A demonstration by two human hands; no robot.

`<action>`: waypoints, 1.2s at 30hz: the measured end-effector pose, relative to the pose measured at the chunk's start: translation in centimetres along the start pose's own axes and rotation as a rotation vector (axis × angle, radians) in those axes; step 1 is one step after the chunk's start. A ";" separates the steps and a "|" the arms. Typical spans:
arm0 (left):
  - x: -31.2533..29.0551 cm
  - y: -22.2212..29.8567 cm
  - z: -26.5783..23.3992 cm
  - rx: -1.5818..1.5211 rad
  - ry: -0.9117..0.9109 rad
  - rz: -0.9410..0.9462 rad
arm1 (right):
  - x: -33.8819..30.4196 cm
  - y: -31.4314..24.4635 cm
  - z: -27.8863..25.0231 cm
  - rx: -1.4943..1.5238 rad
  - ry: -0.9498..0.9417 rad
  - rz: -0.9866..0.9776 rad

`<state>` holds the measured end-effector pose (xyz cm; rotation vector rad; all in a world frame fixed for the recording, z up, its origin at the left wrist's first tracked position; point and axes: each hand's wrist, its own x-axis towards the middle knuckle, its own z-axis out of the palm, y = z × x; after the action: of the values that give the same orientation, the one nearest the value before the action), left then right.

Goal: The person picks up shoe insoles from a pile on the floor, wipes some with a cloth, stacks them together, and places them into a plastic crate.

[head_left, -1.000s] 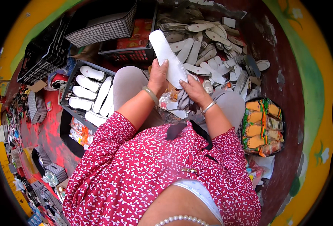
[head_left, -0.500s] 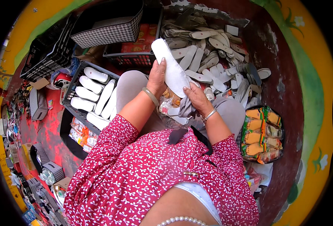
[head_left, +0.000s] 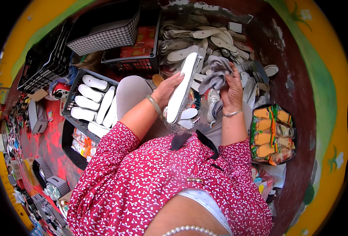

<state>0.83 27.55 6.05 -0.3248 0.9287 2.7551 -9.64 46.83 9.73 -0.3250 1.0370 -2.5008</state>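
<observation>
My left hand (head_left: pixel 169 89) is closed around a white insole (head_left: pixel 183 87), held on a slant in front of me. Its edge looks thick and dark, as of a pair or a few layers pressed together. Pinched in my raised right hand (head_left: pixel 233 92) is a crumpled grey cloth (head_left: pixel 216 72), apart from the insole. Beyond both hands lies a large heap of white and greyish insoles (head_left: pixel 221 41). To the left, a dark plastic crate (head_left: pixel 73 112) holds several clean white insoles (head_left: pixel 88 103).
A checked fabric basket (head_left: pixel 107 37) sits over a black crate (head_left: pixel 152 59) with red packages. At right is a pack of orange insoles (head_left: pixel 265 137). A shoe (head_left: pixel 212 104) stands between my knees. A dark red wall (head_left: pixel 300 90) curves along the right side.
My right hand has left the insole and lifted the grey cloth up and to the right. My left hand has turned the insole, now showing its edge, and lowered it slightly.
</observation>
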 end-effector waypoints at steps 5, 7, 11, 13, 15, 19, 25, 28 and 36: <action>0.1 -1.3 1.0 0.020 0.015 -0.065 | 0.3 1.7 1.1 -0.383 0.055 -0.067; 0.1 -1.3 1.1 0.082 -0.015 -0.061 | 0.3 2.7 0.5 -0.673 0.041 -0.141; 0.1 -1.2 0.7 0.098 0.021 -0.042 | 0.2 3.3 0.3 -0.900 -0.074 -0.167; 0.3 -1.5 -0.3 0.108 -0.004 -0.005 | -0.6 3.1 1.5 -0.811 -0.153 -0.025; 0.6 -1.4 -0.1 0.066 0.061 0.065 | -1.2 3.5 2.1 -0.946 -0.270 -0.123; 0.7 -1.1 0.6 0.031 0.144 0.170 | -2.1 3.3 3.1 -0.992 -0.352 -0.158; 1.5 -0.4 -1.3 -0.001 0.232 0.277 | -4.2 3.0 4.9 -0.997 -0.476 -0.220; 1.7 -0.2 -2.1 -0.012 0.275 0.296 | -5.0 2.9 4.9 -1.032 -0.517 -0.271; 2.3 0.3 -3.7 -0.140 0.353 0.318 | -6.2 2.6 5.6 -1.135 -0.628 -0.351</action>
<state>-0.90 25.37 2.70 -0.7706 0.9359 3.1265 -1.41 44.52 11.47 -1.5753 2.0684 -1.5300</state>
